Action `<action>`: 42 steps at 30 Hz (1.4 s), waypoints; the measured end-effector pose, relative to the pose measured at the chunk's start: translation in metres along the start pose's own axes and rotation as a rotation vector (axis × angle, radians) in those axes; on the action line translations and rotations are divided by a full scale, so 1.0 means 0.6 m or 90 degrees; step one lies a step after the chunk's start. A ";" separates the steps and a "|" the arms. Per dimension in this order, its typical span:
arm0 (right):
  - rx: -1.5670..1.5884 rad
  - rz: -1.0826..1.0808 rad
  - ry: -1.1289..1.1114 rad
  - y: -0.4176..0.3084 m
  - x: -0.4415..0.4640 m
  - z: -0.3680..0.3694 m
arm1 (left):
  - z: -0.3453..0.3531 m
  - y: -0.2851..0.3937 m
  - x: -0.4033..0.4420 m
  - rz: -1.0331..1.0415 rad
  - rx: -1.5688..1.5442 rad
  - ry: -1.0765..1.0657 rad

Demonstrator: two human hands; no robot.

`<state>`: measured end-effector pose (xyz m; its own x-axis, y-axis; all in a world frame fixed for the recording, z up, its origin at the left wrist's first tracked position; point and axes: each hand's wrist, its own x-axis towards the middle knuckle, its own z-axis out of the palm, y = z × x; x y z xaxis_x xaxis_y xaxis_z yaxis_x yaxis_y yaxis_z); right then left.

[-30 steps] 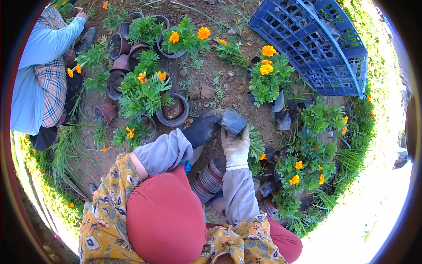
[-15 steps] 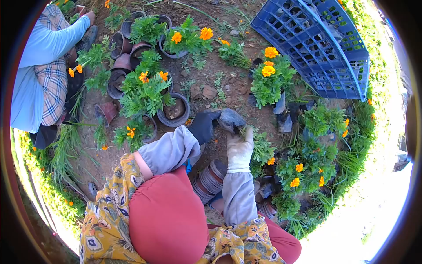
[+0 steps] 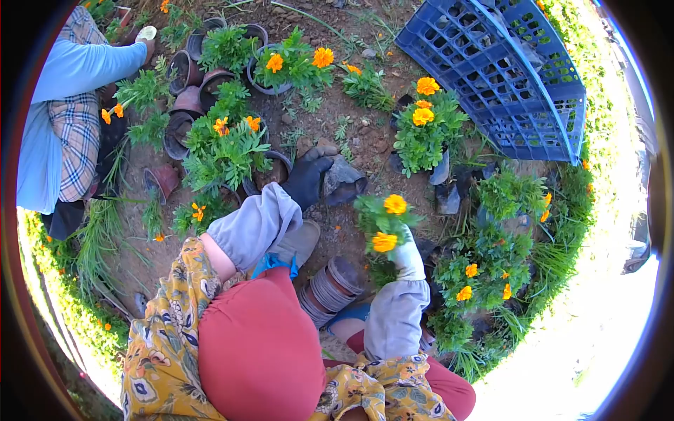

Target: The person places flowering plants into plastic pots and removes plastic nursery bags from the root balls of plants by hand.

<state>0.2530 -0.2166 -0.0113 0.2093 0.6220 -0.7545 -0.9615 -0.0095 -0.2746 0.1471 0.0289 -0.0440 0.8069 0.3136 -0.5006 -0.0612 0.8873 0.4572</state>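
Note:
My left hand [image 3: 307, 179], in a dark glove, is closed on a crumpled black plastic nursery bag [image 3: 342, 181] whose opening faces right. My right hand [image 3: 407, 257], in a white glove, is closed on a marigold plant [image 3: 384, 219] with two orange blooms. Its leaves cover my fingertips, and I cannot make out the roots. A gap separates bag and plant. Just left of the bag is a round plastic pot [image 3: 275, 172], partly behind my left hand. Below, between my legs, a stack of nested pots [image 3: 330, 289] lies tilted.
A blue plastic crate [image 3: 491, 77] is tipped at the upper right. Potted marigolds [image 3: 223, 151] cluster at left, and bagged marigolds [image 3: 430, 130] stand at right. Another person in a blue sleeve [image 3: 91, 67] crouches at upper left, a small pale round object [image 3: 146, 33] in hand.
The marigold and the bag have come apart. My right hand has moved down and right with the plant, now flowers up; my left hand has shifted slightly left with the bag.

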 end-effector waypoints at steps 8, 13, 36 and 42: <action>-0.475 -0.613 0.214 -0.122 0.086 0.113 | 0.012 -0.053 -0.030 0.070 0.711 -0.283; -0.740 -0.774 0.326 -0.124 0.166 0.040 | -0.009 -0.110 -0.032 0.111 0.809 -0.455; 0.319 -0.203 0.050 0.075 0.060 0.116 | 0.081 -0.024 -0.053 -0.062 0.112 -0.036; 0.194 -0.234 0.041 0.085 0.041 0.144 | 0.035 -0.041 -0.034 -0.151 -0.058 0.020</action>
<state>0.1938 -0.1340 0.0079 0.5470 0.4914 -0.6777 -0.8278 0.4382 -0.3504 0.1445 -0.0067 -0.0297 0.7865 0.1026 -0.6090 0.0731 0.9637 0.2567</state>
